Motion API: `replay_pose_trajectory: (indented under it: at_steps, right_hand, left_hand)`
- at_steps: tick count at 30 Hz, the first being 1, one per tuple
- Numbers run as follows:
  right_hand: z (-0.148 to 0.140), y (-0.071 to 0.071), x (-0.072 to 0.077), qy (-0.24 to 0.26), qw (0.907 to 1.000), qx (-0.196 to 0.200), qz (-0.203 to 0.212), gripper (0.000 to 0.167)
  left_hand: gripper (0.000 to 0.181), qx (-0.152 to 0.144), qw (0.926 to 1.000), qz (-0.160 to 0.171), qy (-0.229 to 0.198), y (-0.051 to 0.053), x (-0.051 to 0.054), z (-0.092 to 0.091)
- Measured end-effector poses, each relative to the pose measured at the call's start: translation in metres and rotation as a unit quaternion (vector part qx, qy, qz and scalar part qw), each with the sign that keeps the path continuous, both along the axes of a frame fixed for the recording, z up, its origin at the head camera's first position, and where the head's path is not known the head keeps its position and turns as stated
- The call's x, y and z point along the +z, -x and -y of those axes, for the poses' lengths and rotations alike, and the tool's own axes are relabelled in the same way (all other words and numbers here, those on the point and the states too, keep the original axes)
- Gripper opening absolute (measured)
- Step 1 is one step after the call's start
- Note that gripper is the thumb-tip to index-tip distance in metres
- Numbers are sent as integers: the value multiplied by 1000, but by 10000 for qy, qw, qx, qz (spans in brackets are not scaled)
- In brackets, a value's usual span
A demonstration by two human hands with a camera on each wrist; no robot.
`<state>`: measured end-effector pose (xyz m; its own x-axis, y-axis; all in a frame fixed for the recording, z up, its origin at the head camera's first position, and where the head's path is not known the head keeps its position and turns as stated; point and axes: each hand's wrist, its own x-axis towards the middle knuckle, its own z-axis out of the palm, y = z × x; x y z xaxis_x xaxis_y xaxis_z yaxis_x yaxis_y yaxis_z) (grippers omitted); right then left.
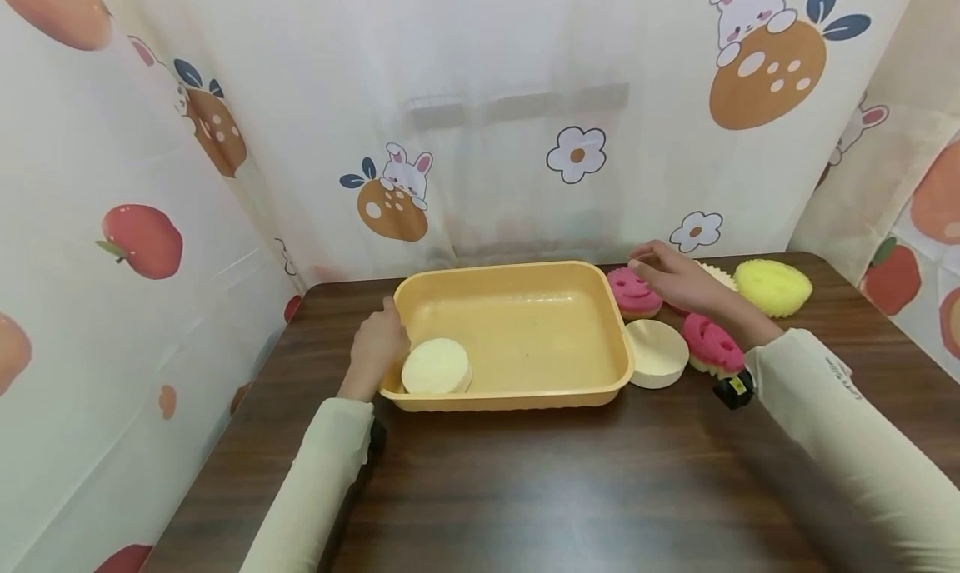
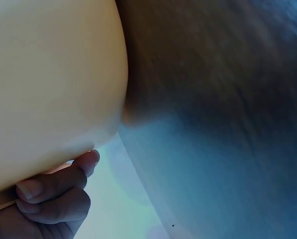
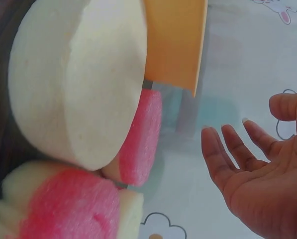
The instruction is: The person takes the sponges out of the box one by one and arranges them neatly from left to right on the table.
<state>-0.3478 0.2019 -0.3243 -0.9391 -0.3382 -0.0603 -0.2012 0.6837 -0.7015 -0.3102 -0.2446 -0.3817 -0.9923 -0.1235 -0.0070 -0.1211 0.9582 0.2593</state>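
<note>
A yellow-orange plastic tray (image 1: pixel 517 401) lies on the dark wooden table, with one round cream sponge (image 1: pixel 437 366) inside its front left corner. My left hand (image 1: pixel 378 344) grips the tray's left side; in the left wrist view, curled fingers (image 2: pixel 56 196) lie against the tray wall (image 2: pixel 53 89). Above the sponges to the right of the tray hovers my right hand (image 1: pixel 675 277), its fingers loosely extended and nothing held. Below it are a pink smiley sponge (image 1: pixel 634 294), a second round cream sponge (image 1: pixel 657 354) beside the tray, and a pink-and-cream sponge (image 1: pixel 711 346).
A yellow scalloped sponge (image 1: pixel 774 287) sits at the back right. Another scalloped cream sponge (image 1: pixel 718 275) is partly hidden behind my right hand. Printed curtains (image 1: pixel 510 181) enclose the table's back and sides. The brown tabletop (image 1: pixel 570 490) extends in front of the tray.
</note>
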Motion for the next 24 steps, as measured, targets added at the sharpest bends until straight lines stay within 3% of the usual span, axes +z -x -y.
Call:
replay_pose_trajectory:
  at_steps: [24]
  right_hand:
    - [35, 1, 17, 438, 9987, 145, 200, 57]
  left_hand:
    - [58, 122, 9997, 224, 18, 2, 3, -2]
